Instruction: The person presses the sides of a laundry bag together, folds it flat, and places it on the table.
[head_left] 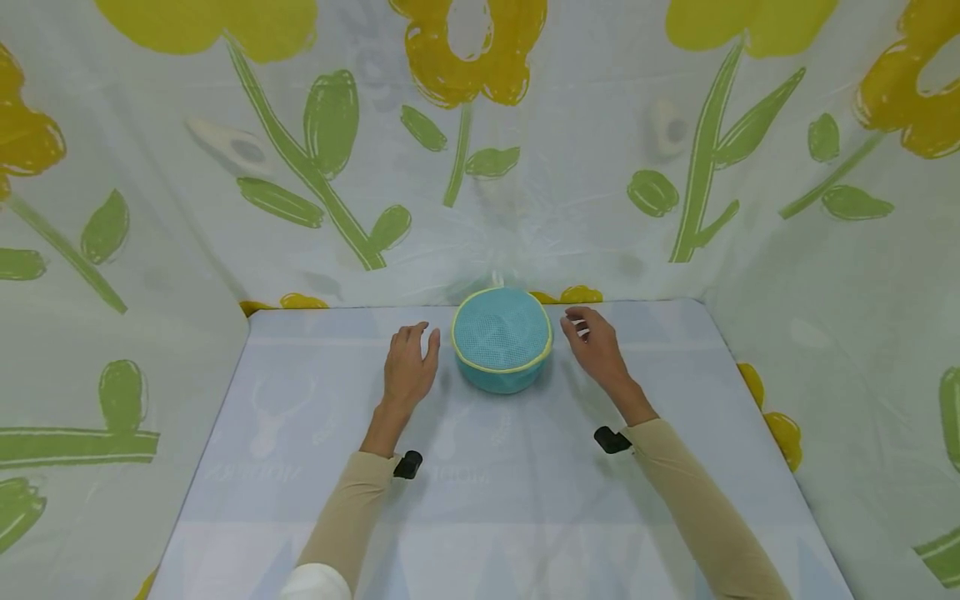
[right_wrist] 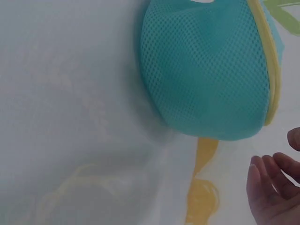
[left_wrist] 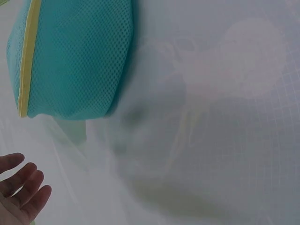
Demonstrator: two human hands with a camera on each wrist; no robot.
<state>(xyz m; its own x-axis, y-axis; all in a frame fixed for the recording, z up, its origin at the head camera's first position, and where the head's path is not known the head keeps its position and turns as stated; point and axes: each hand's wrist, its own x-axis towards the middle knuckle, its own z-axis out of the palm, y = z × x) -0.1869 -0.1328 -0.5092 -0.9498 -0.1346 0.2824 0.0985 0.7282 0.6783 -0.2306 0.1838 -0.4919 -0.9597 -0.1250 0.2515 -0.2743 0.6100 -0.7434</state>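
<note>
A round turquoise mesh bag (head_left: 502, 329) with yellow piping round its top edge sits at the far side of the table. My left hand (head_left: 408, 367) is just left of it, fingers relaxed and thumb apart. On the other side, my right hand (head_left: 595, 346) is held with its fingers loosely bent, holding nothing. A gap shows between each hand and the bag. In the left wrist view the mesh side of the bag (left_wrist: 79, 61) fills the upper left, the fingers below it. The right wrist view has the bag (right_wrist: 206, 70) above the right fingers.
The table (head_left: 480, 500) has a pale cloth with faint deer and lettering prints. Hanging sheets with yellow flowers and green leaves enclose it at the back (head_left: 570, 167) and both sides. Small black wrist cameras (head_left: 408, 465) sit at the cuffs of the beige sleeves.
</note>
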